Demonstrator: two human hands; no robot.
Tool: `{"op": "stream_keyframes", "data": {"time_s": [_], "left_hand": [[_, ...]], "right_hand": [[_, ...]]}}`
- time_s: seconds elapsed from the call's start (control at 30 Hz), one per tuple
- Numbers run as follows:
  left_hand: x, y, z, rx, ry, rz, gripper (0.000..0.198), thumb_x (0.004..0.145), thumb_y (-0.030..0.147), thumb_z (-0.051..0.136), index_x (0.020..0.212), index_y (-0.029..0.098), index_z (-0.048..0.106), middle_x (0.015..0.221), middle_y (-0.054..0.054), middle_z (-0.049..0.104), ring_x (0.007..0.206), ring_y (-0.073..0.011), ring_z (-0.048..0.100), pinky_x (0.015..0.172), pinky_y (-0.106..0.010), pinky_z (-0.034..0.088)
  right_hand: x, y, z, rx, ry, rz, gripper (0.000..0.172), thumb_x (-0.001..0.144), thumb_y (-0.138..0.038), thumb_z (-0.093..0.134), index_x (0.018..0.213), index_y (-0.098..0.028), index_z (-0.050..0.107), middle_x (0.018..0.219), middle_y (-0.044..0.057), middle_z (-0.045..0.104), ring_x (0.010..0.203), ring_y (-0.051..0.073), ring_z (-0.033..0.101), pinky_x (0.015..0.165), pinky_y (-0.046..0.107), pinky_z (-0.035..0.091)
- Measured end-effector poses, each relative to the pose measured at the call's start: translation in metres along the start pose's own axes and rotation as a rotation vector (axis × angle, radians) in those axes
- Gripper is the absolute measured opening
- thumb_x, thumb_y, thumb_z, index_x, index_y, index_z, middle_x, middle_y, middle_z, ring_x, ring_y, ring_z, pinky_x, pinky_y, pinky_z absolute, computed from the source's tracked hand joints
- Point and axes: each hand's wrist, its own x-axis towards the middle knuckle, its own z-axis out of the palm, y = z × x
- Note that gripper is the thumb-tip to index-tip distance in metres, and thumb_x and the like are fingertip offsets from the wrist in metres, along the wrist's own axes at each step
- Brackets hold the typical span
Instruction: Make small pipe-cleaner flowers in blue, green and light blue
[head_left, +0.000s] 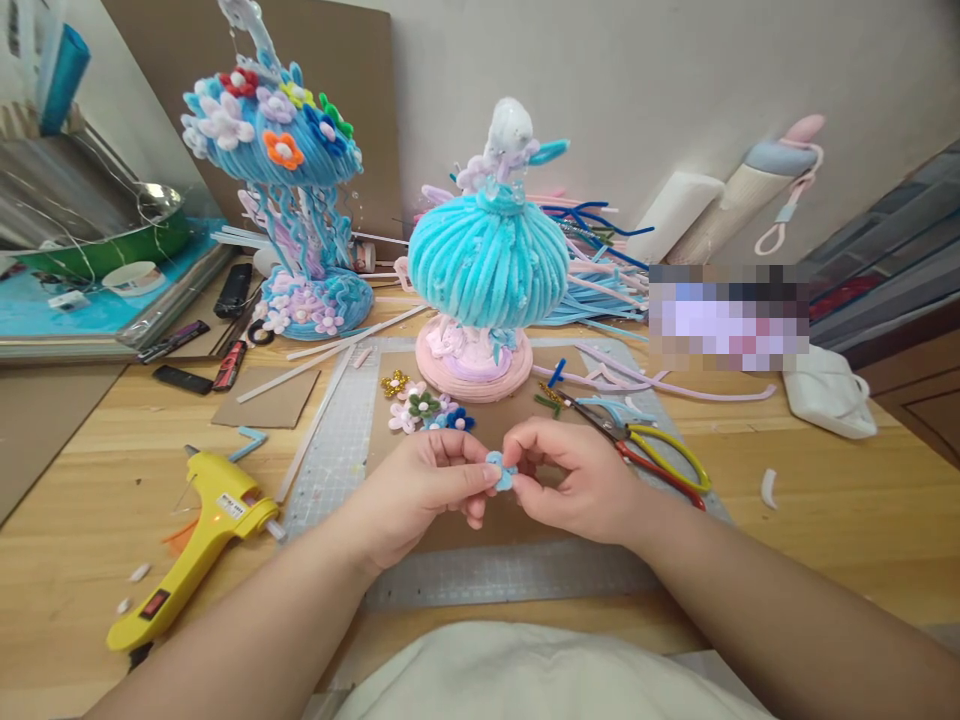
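Between my two hands, above the brown cardboard, is a small light blue fuzzy flower. My left hand pinches its left side between thumb and fingers. The fingertips of my right hand close on its right side. Just beyond my left hand lies a cluster of small flowers, among them a gold one, a green one and a dark blue one. Behind them stands a turquoise fuzzy dome on a round pink base.
A yellow glue gun lies at the left. Scissors with yellow and red handles rest right of my right hand. A flower-covered blue lamp shape stands at the back left. Fuzzy stems pile up behind the dome.
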Motion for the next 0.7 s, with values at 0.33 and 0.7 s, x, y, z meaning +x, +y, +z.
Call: {"op": "stream_keyframes", "data": {"time_s": [0.33,0.7], "left_hand": [[0.001,-0.005,0.0,-0.031,0.034,0.017,0.019,0.067,0.021,0.074,0.073,0.011,0.059,0.058,0.002,0.06,0.047,-0.0061,0.054,0.049,-0.019,0.048],[0.004,-0.008,0.006,-0.07,0.074,0.1,0.018,0.068,0.021,0.073,0.07,0.013,0.057,0.056,0.003,0.061,0.05,-0.0065,0.057,0.053,-0.019,0.048]], "right_hand": [[0.001,0.0,-0.003,-0.152,0.025,-0.134,0.016,0.071,-0.007,0.052,0.082,-0.018,0.054,0.069,-0.002,0.059,0.058,0.008,0.053,0.054,0.018,0.044],[-0.002,-0.002,0.008,-0.227,0.192,-0.066,0.015,0.066,-0.006,0.053,0.075,-0.019,0.055,0.062,-0.005,0.057,0.053,0.007,0.052,0.051,0.015,0.041]]}}
